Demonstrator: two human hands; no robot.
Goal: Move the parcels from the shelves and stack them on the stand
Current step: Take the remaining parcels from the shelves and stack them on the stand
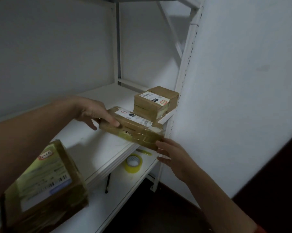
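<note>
White walls [49, 47] close the corner, and a white panel [242, 81] stands hard against the right side of the white metal shelving unit [186, 68] (its perforated upright runs along that panel). The floor [158, 207] below is dark. The middle shelf [84, 132] is a bare white board; the lower shelf [118, 190] juts out further under it.

A large taped parcel [46, 185] with a printed label sits low and close to the camera, under the left forearm and blurred; what carries it cannot be told. A flat brown parcel [133, 126] lies tilted over the front edge of the middle shelf. The left hand [98, 113] grips its left end, fingers curled over the top. The right hand [172, 153] is at its right end, thumb tip touching the corner and fingers stretched loosely beneath, not closed round it. Behind it, at the shelf's back right corner, stands a stack of small brown boxes [153, 101], the top one labelled.

On the lower shelf rest a roll of yellowish packing tape [133, 163], a slim yellow-green tool [143, 152] and a black pen [107, 183].
</note>
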